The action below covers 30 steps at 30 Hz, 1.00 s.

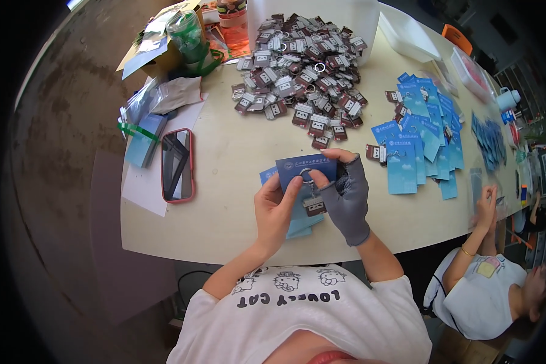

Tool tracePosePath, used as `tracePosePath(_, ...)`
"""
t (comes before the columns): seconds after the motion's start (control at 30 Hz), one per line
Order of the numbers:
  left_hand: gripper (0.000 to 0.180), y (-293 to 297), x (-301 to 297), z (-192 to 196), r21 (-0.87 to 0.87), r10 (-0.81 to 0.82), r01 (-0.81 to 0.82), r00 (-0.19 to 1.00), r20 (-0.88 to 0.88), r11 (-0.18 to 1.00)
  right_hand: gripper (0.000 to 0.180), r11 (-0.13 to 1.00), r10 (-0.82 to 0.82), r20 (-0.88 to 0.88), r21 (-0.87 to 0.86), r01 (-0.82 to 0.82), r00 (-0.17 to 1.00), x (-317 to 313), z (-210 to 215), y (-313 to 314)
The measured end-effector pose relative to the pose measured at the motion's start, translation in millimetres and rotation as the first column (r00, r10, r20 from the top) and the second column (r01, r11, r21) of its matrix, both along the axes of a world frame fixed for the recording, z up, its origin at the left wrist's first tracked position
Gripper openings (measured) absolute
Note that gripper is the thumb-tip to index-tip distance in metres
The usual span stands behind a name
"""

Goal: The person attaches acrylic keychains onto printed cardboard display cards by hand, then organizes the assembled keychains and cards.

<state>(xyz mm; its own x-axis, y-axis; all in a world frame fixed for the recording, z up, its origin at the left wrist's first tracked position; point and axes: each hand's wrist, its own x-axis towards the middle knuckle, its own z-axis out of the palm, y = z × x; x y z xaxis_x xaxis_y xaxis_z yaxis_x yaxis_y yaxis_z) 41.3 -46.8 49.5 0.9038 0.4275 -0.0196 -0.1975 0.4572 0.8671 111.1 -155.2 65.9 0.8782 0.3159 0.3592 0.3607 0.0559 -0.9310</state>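
Between my two hands, near the table's front edge, is a blue backing card point(306, 164) with a metal key ring at its middle. From the ring a small brown and grey keychain charm point(313, 205) hangs on a short chain. My left hand point(274, 203) pinches the card's left side, its thumb by the ring. In a grey fingerless glove, my right hand point(347, 197) grips the right side, its thumb at the ring too. Under them, partly hidden, lie more light blue cards point(300, 229). Just beyond my hands spreads a big heap of the same keychains point(303, 70).
Blue cards with keychains attached point(415, 136) lie piled at the right. On the left are a red-cased phone point(177, 165), a stack of blue cards point(145, 142) and a green-lidded clear jar point(185, 30). A white tray point(409, 36) stands far right; a co-worker point(482, 285) sits at the right.
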Motion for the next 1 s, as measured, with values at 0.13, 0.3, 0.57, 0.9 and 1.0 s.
tracePosePath(0.13,0.019,-9.0,1.7,1.4,-0.007,0.069,-0.069,0.995,0.077,0.998,0.037,0.999,-0.031,0.069,0.025,0.029,0.997,-2.6,4.3,0.9)
tracePosePath(0.3,0.021,-10.7,0.6,7.8,0.141,0.195,-0.218,0.968,0.158,0.966,0.040,0.999,-0.046,0.145,-0.010,0.048,0.988,-8.1,11.1,2.2)
tracePosePath(0.57,0.023,-4.8,-1.7,11.5,0.063,0.153,-0.159,0.983,0.099,0.985,0.048,0.988,0.084,0.097,-0.135,-0.070,0.992,-7.8,16.8,-0.4)
tracePosePath(0.9,0.059,27.3,1.3,-8.5,0.996,0.202,0.028,0.978,-0.044,0.080,0.056,0.968,0.100,-0.048,-0.224,-0.108,0.994,38.5,12.4,-72.4)
tracePosePath(1.0,0.071,43.5,-5.5,-31.0,0.967,0.274,0.246,0.936,-0.221,-0.061,0.056,0.957,-0.113,-0.011,-0.268,0.106,0.994,78.2,6.7,-128.6)
